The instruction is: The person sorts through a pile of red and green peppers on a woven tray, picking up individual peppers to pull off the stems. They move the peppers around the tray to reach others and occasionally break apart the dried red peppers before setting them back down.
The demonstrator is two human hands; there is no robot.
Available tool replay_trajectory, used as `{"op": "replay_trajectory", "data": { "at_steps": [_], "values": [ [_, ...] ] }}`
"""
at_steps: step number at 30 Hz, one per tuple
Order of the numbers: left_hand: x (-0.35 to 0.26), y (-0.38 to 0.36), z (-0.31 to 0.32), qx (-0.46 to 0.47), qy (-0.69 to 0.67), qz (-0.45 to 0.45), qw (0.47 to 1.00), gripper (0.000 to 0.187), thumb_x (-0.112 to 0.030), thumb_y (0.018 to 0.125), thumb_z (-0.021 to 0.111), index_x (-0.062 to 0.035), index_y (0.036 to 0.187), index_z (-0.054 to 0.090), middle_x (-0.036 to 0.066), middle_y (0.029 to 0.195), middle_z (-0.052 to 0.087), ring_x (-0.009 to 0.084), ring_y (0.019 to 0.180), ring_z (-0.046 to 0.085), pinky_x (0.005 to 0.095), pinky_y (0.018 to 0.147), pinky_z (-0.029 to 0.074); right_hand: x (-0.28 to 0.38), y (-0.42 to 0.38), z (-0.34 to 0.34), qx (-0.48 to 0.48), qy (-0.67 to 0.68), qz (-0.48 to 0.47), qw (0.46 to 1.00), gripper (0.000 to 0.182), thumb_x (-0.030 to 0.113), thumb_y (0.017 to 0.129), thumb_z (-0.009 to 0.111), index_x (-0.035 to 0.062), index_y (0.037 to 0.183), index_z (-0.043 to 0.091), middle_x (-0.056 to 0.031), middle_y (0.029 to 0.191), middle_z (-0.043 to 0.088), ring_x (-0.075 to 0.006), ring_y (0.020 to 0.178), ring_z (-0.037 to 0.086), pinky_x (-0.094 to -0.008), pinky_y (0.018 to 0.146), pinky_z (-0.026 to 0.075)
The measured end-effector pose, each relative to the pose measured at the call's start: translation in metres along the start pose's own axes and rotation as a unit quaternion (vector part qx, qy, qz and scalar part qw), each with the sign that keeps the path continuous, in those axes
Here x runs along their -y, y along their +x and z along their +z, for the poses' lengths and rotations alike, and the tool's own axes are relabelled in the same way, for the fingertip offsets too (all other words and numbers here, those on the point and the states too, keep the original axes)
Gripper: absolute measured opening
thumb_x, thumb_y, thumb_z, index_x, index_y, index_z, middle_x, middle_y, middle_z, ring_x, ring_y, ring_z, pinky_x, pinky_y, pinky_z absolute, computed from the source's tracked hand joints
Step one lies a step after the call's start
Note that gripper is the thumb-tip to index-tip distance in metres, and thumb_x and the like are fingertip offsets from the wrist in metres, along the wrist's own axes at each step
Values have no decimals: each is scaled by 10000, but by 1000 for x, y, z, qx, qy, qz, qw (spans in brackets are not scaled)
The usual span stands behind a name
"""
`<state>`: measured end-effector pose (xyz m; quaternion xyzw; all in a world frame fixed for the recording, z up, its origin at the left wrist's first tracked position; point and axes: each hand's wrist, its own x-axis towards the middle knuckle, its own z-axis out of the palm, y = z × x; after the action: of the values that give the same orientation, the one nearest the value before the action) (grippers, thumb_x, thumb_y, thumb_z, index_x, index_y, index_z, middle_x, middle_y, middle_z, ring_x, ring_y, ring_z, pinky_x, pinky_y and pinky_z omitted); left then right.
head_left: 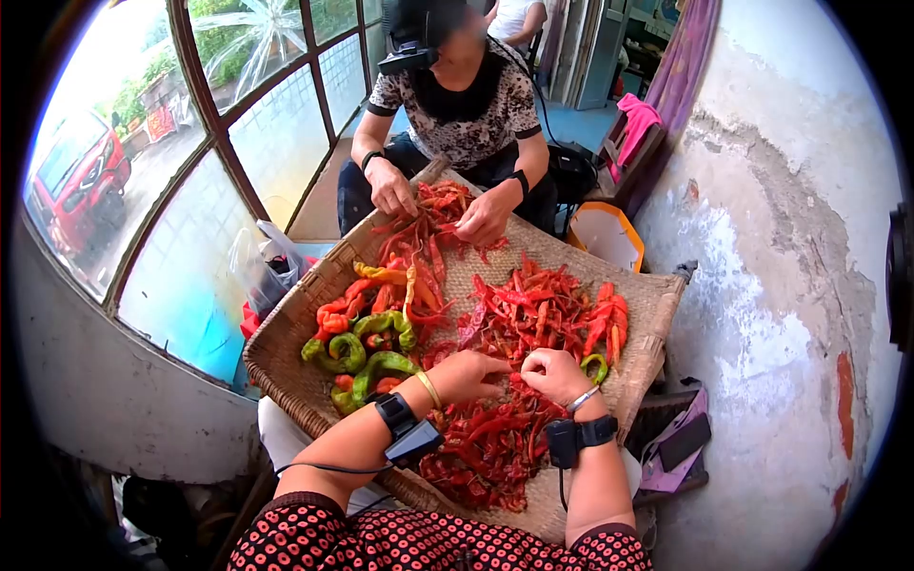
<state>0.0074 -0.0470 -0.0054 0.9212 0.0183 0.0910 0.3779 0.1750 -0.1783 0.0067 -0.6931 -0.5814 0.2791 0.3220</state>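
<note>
A large woven basket tray (pixel 276 366) holds several piles of red chili peppers. My left hand (pixel 468 377) reaches over the red chilies (pixel 486 438) near the tray's middle, its fingertips among them. Just right of it, my right hand (pixel 556 375) is closed, thumb and fingers pressed together over the same pile; what it pinches is too small to name. What my left fingers hold, if anything, is hidden. Green peppers (pixel 383 366) and orange-red ones lie left of my left hand. A small green curled pepper (pixel 594 367) is right of my right hand.
Across the tray a person (pixel 457 105) has both hands in the far chilies. Windows and a plastic bag (pixel 262 262) are at the left. An orange-rimmed container (pixel 606 236), a chair with pink cloth (pixel 636 128) and a worn wall (pixel 762 238) stand right. Another person sits behind.
</note>
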Motion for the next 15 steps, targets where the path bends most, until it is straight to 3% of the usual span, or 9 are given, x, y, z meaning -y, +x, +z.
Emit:
{"op": "replay_trajectory", "data": {
  "at_steps": [7, 10, 12, 14, 15],
  "values": [
    [-1, 0, -10, -26, -73, -95, 992, 178, -172, 760, 611, -54, 891, 641, 131, 771, 629, 263, 720, 614, 334, 644, 475, 10, -1, 0, 1, 51, 12, 999, 150, 162, 736, 611, 24, 793, 619, -92, 736, 628, -181, 676, 598, -292, 640, 462],
    [0, 0, -17, -56, -63, -63, 995, 165, -164, 770, 606, -48, 883, 638, 126, 773, 627, 255, 714, 611, 323, 634, 470, 2, 2, 4, -14, 115, 23, 993, 150, 153, 772, 597, 16, 831, 613, -57, 747, 628, -142, 685, 581, -276, 648, 455],
    [2, 0, -18, -74, -58, -30, 995, 137, -115, 768, 629, -35, 878, 636, 100, 790, 632, 206, 696, 611, 298, 622, 472, 1, 3, 7, -26, 176, 50, 983, 154, 151, 790, 591, 12, 854, 610, -39, 754, 626, -126, 694, 573, -270, 653, 452],
    [0, 1, -20, -113, -114, -70, 985, 118, -99, 784, 621, -25, 875, 630, 67, 762, 619, 146, 670, 583, 268, 608, 461, 2, 5, 11, -114, 199, 8, 973, 172, 152, 820, 574, 7, 909, 600, -13, 791, 617, -99, 727, 549, -263, 659, 448],
    [1, 1, -22, -131, -162, -111, 972, 102, -97, 810, 603, -13, 864, 627, 20, 725, 600, 79, 657, 541, 236, 598, 446, -1, 8, 14, -126, 196, 25, 972, 209, 185, 813, 584, 20, 940, 599, -58, 838, 628, -142, 749, 581, -283, 669, 458]
  ]
}}
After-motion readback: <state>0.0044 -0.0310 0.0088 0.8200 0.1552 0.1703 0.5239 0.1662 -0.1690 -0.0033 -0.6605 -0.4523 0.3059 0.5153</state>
